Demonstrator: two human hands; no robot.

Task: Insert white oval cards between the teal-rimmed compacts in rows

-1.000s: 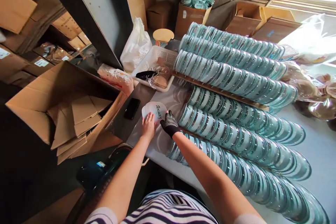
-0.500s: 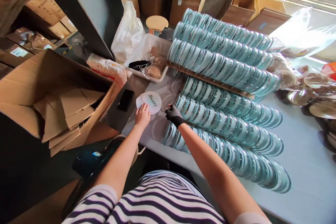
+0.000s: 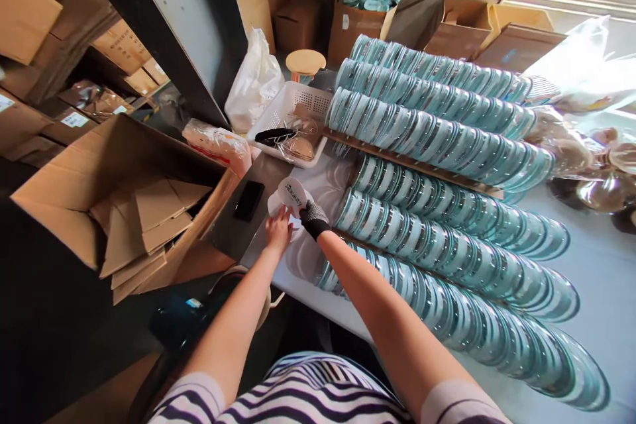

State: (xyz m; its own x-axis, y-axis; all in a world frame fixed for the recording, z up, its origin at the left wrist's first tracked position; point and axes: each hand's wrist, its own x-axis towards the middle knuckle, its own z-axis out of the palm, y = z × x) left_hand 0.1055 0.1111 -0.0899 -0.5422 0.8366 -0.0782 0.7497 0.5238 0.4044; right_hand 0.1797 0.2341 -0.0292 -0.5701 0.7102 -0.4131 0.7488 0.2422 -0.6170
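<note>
Printed disc (image 3: pixel 291 191), pale, its dark lettering slanting from upper left to lower right, looks tilted above the left end of the bench (image 3: pixel 599 258), lying up and left of the gloved right hand (image 3: pixel 313 214), whose grip is closed on its lower right edge. The bare left hand (image 3: pixel 279 230) sits just below, fingers slightly spread at a second disc (image 3: pixel 273 203); whether they pinch it, I cannot tell. Rows of glass (image 3: pixel 437 136) stand to the right.

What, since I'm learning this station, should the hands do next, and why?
Perhaps lift the printed disc clear with the gloved right hand: that hand appears to pinch its edge, while the bare left hand touches the white pieces beside it.
</note>
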